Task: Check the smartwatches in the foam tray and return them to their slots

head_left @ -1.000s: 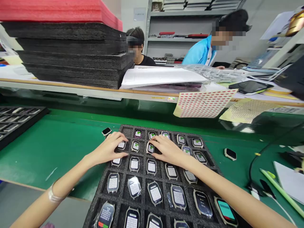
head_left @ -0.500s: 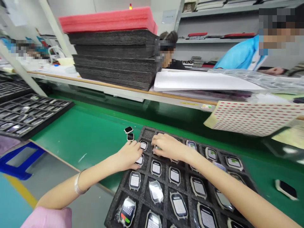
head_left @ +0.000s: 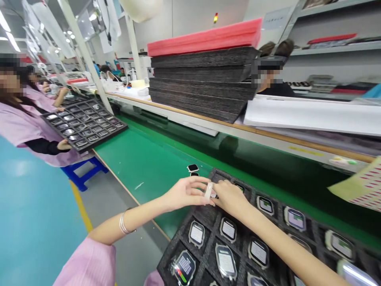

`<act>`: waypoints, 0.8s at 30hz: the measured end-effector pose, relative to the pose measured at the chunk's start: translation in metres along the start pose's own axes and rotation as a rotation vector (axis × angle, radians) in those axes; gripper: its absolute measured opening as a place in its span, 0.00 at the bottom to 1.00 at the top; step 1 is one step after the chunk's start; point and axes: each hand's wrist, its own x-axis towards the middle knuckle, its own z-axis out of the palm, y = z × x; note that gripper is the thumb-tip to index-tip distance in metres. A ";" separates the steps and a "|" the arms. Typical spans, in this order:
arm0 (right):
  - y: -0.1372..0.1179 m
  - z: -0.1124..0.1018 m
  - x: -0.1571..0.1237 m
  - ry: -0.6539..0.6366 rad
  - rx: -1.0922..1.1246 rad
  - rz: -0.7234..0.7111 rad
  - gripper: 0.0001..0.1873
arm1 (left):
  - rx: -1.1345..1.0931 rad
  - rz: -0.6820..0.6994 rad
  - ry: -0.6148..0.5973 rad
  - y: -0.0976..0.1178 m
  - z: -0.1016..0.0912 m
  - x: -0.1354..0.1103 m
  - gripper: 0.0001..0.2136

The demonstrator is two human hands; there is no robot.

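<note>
Above the upper left part of a black foam tray (head_left: 205,251), my hands meet around a smartwatch case (head_left: 208,192), seen nearly edge-on with its pale side showing. The fingers of my left hand (head_left: 187,193) pinch it from the left. My right hand (head_left: 233,198) grips it from the right, its fingertips partly hidden. Below, strapless smartwatches with lit screens sit in the tray's compartments, such as a watch (head_left: 196,233) near the left edge. Two dark-screened watches lie on the green mat just beyond my left hand, the farther watch (head_left: 193,168) fully visible.
At left a co-worker in pink holds another watch tray (head_left: 86,123) over the bench edge. Behind the green mat (head_left: 149,159) runs a raised shelf (head_left: 190,115) with stacked black foam (head_left: 202,85) topped by red foam (head_left: 205,37). A blue stool (head_left: 85,171) stands on the floor.
My view has swung left. My hands, earlier on separate tray compartments, have come together on one raised watch. The left-hand tray now shows a co-worker's hands on it.
</note>
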 end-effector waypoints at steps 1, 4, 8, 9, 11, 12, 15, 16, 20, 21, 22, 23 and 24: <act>0.000 0.003 -0.002 0.014 0.049 0.037 0.08 | -0.063 -0.005 0.014 0.003 0.004 0.001 0.28; 0.007 0.009 -0.009 0.068 0.256 0.113 0.12 | -0.295 -0.087 -0.017 0.012 0.020 0.004 0.23; 0.032 0.004 -0.033 0.146 0.623 0.175 0.20 | -0.584 -0.281 -0.146 0.019 0.044 0.003 0.22; 0.037 0.000 -0.044 0.156 0.727 0.177 0.19 | -0.592 -0.302 -0.159 0.021 0.050 0.003 0.22; 0.045 -0.007 -0.068 0.172 0.931 0.163 0.19 | -0.580 -0.331 -0.151 0.022 0.062 0.004 0.22; 0.046 -0.010 -0.081 0.183 1.010 0.155 0.20 | -0.570 -0.341 -0.134 0.023 0.067 0.005 0.22; 0.044 -0.012 -0.119 0.230 1.310 0.183 0.21 | -0.543 -0.351 -0.080 0.020 0.081 0.013 0.25; 0.042 -0.011 -0.129 0.254 1.435 0.211 0.23 | -0.546 -0.343 -0.070 0.019 0.085 0.016 0.27; 0.034 -0.001 -0.162 0.394 1.715 0.313 0.25 | -0.587 -0.282 -0.103 0.012 0.101 0.027 0.28; 0.033 0.000 -0.168 0.421 1.694 0.330 0.26 | -0.578 -0.263 -0.111 0.011 0.105 0.029 0.27; 0.032 0.001 -0.174 0.435 1.666 0.344 0.27 | -0.557 -0.241 -0.110 0.010 0.109 0.030 0.25; 0.031 0.000 -0.178 0.441 1.638 0.354 0.29 | -0.528 -0.215 -0.103 0.009 0.113 0.032 0.22; 0.031 0.000 -0.182 0.441 1.615 0.356 0.31 | -0.499 -0.190 -0.093 0.007 0.116 0.033 0.19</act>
